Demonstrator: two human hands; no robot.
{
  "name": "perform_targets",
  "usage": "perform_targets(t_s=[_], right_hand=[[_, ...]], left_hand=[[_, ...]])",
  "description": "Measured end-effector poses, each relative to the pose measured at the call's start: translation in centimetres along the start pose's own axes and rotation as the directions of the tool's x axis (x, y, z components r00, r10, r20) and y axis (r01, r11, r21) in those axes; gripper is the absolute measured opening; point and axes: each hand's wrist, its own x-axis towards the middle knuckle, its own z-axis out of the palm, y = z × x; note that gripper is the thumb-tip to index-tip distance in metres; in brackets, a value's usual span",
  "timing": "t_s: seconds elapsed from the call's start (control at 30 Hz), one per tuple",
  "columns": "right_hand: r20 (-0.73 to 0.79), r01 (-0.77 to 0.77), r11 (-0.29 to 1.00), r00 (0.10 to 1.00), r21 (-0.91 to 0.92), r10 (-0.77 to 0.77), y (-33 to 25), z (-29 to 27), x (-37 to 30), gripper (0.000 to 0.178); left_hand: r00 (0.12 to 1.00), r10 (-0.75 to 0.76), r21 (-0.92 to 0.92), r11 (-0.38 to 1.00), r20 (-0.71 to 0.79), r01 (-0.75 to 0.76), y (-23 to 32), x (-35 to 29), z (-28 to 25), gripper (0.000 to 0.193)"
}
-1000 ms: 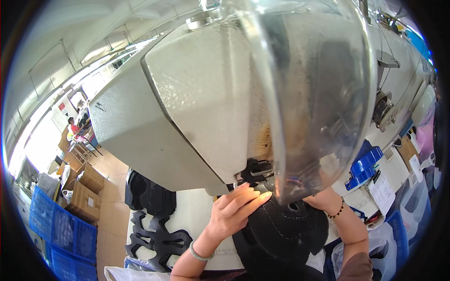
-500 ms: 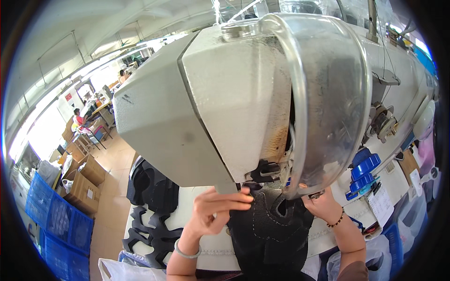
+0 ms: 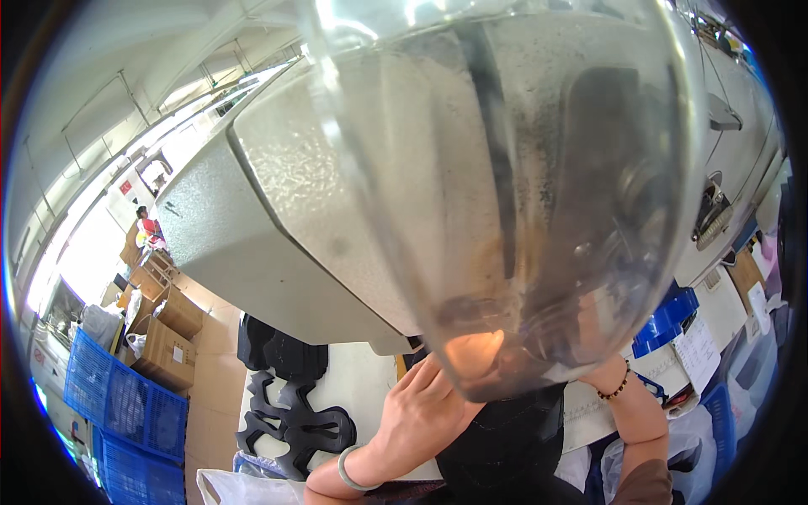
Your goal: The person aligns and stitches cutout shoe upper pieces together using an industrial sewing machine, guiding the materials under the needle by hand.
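Note:
In front of me stands the pale grey head of a sewing machine (image 3: 278,261), with a cloudy clear plastic guard (image 3: 539,210) across its right side. Beneath it lies a black padded fabric piece (image 3: 505,442), hanging toward me over the table edge. My left hand (image 3: 429,412) reaches up to the needle area, beside the black piece; its fingertips blur behind the guard, under a warm light. At the piece's right side, my right hand (image 3: 599,370) is mostly behind the guard, its fingers hidden. The needle is out of sight.
Cut-out black pieces (image 3: 299,421) and a black padded stack (image 3: 282,349) lie on the white table at left. Blue crates (image 3: 126,396) and cardboard boxes (image 3: 168,345) stand on the floor. At right are a blue holder (image 3: 665,324), a written sheet (image 3: 697,353) and plastic bags.
My view has moved closer to the machine, and the guard now fills more of it. My left hand has gone right and inward, its fingers passing behind the guard. The black piece is more covered.

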Motion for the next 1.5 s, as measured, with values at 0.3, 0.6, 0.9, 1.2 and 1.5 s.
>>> perform_targets(t_s=[0.3, 0.6, 0.9, 1.2, 1.5], right_hand=[[-0.010, -0.145, 0.989, 0.989, 0.003, 0.145, -4.4, -0.6, 2.2, 0.019], [0.171, 0.307, 0.804, 0.952, -0.509, -0.255, -6.6, -0.5, 1.7, 0.036], [0.227, 0.449, 0.681, 0.891, -0.579, -0.394, -7.5, -0.3, 1.5, 0.035], [0.135, 0.352, 0.777, 0.933, -0.521, -0.332, -5.5, 0.5, 0.6, 0.022], [0.088, 0.419, 0.774, 0.898, -0.475, -0.432, -6.3, 0.3, 2.0, 0.026]], left_hand=[[0.994, -0.043, 0.034, 0.999, 0.099, 0.040, 0.5, 0.0, -0.2, 0.033], [0.994, -0.062, 0.200, 0.977, -0.088, 0.078, 0.3, -0.9, 1.6, 0.031], [0.956, -0.077, -0.009, 0.997, -0.284, 0.078, -3.3, -1.6, 3.8, 0.035], [0.959, -0.213, -0.215, 0.961, -0.186, 0.172, -4.9, -2.3, 4.4, 0.035], [0.955, -0.184, -0.181, 0.973, -0.234, 0.143, -3.8, -1.6, 4.0, 0.030]])
